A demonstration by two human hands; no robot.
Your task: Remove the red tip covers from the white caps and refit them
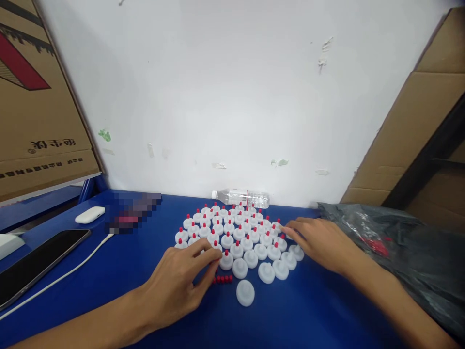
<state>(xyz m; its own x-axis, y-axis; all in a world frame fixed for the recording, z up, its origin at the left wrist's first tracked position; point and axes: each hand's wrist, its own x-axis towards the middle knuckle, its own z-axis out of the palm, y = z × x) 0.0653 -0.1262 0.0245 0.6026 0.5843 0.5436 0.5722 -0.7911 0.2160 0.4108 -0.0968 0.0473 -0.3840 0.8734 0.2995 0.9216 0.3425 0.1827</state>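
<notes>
Many translucent white round lids [266,273] with short nozzles stand grouped on the blue table [298,320]. Most of those farther back wear small red caps [226,253]; several near the front and right have bare nozzles. My left hand [181,274] is at the front left of the group, thumb and fingers pinched together, with a bit of a red cap showing at the fingertips. Just beyond the thumb lies a short row of loose red caps [223,279]. At the group's right edge, my right hand [319,242] reaches over the lids with fingers stretched out; its fingertips are beside a red-capped lid.
A clear plastic bottle [241,198] lies behind the lids against the white wall [232,97]. On the left are a phone [39,266], a white cable [69,272] and a white case [90,214]. A dark plastic bag [410,261] with red pieces lies right, near cardboard [395,126].
</notes>
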